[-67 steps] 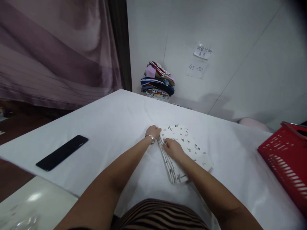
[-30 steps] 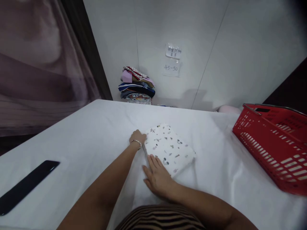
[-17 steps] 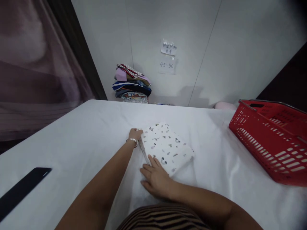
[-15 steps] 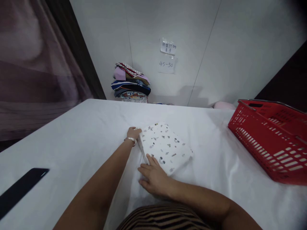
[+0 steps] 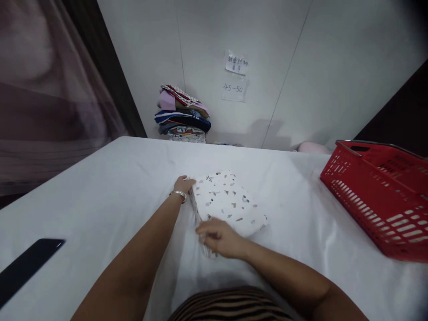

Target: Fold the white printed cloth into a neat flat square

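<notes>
A folded white cloth (image 5: pixel 230 203) with small dark prints lies in the middle of the white table (image 5: pixel 110 187). My left hand (image 5: pixel 183 184), a bracelet on its wrist, is curled around the cloth's far left corner. My right hand (image 5: pixel 219 238) is closed on the cloth's near left corner, fingers pinched around the layered edge.
A red plastic basket (image 5: pixel 381 196) stands at the right. A black phone (image 5: pixel 26 267) lies at the near left edge. A stack of folded clothes (image 5: pixel 182 113) sits against the wall behind the table, below two paper notes (image 5: pixel 236 76). A curtain hangs at the left.
My right hand, which lay flat beside the cloth's near corner, has closed on that corner. My left hand stays at the far corner. The view shifted slightly.
</notes>
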Available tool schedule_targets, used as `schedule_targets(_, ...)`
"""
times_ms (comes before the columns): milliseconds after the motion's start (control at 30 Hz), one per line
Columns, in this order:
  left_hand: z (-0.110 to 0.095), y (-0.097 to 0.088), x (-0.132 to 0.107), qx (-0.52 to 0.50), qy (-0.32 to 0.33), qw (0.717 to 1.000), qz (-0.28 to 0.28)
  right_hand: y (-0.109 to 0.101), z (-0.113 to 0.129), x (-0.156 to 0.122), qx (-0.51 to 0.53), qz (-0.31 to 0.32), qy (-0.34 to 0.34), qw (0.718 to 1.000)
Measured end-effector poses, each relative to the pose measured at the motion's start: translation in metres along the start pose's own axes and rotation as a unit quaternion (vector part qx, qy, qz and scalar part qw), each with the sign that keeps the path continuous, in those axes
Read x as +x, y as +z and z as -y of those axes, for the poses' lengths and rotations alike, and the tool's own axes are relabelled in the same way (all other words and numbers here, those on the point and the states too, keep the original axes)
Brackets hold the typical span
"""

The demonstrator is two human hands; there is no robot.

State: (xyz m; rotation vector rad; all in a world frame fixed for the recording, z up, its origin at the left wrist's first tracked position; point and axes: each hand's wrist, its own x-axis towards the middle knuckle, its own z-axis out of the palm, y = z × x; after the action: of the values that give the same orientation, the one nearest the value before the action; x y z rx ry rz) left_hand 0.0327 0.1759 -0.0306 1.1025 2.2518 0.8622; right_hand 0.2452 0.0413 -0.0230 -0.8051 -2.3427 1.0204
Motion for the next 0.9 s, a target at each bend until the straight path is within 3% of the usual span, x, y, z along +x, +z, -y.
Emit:
schedule_targets(67, -0.002, 0.0, 0.002, -0.01, -0.007, 1.0, 0.013, -0.03, -0.018, 0.003, -0.036, -0.083, 0.027, 0.996)
schedule_targets(133, -0.002, 0.0, 0.002, -0.019, -0.011, 0.999, 0.023, -0.061, -0.039, 0.005, -0.1, -0.163, 0.099, 0.977)
schedule_targets(267, 0.001, 0.0, -0.006, -0.025, 0.0, 1.0, 0.017, -0.102, -0.078, 0.002, -0.156, -0.144, 0.257, 0.943)
schedule_targets(367, 0.007, 0.0, -0.019, -0.03, 0.011, 0.999, 0.001, -0.111, -0.096, 0.0, -0.116, -0.118, 0.34, 0.926)
schedule_targets(500, 0.018, 0.002, -0.041, -0.054, 0.008, 0.998, 0.025, -0.113, -0.109, 0.002, -0.064, -0.104, 0.385, 0.915)
schedule_targets(733, 0.033, 0.01, -0.068, -0.107, -0.024, 0.989, 0.097, -0.115, -0.112, 0.006, 0.063, -0.121, 0.369, 0.919)
schedule_targets(900, 0.025, 0.02, -0.077, -0.11, 0.04, 0.989, 0.093, -0.125, -0.109, -0.008, 0.106, -0.192, 0.361, 0.907)
